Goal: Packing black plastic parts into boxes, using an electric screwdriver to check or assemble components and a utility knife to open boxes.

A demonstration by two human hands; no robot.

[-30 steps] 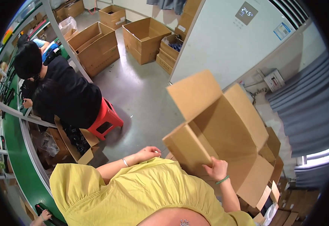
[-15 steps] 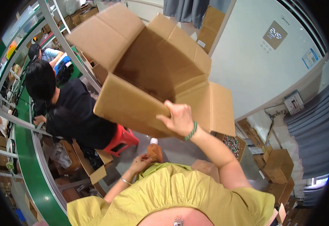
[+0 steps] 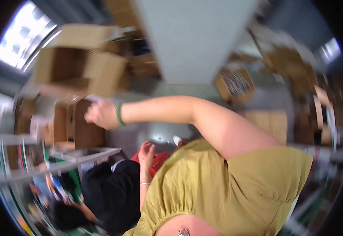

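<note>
My right arm reaches across to the left, and my right hand [image 3: 102, 114] is bent at the fingers and smeared by motion. Just beyond it, up and to the left, an open cardboard box [image 3: 94, 76] shows its dark inside and spread flaps. A gap seems to lie between hand and box, though blur hides the fingertips. Closer to my body, my left hand [image 3: 146, 156] is raised with its fingers loosely bent and apart, holding nothing. It is in front of a red plastic stool [image 3: 159, 161].
A person in black [image 3: 112, 192] sits close on my left beside a pale metal frame [image 3: 77, 157]. Other cardboard boxes [image 3: 89, 126] stand beneath my right hand. A pale panel [image 3: 191, 39] rises ahead, with a carton of small items [image 3: 235, 83] to its right.
My view has swung left. My right hand gripped the open box's edge before; now the box is farther off at the upper left. My left hand has lifted with its fingers apart.
</note>
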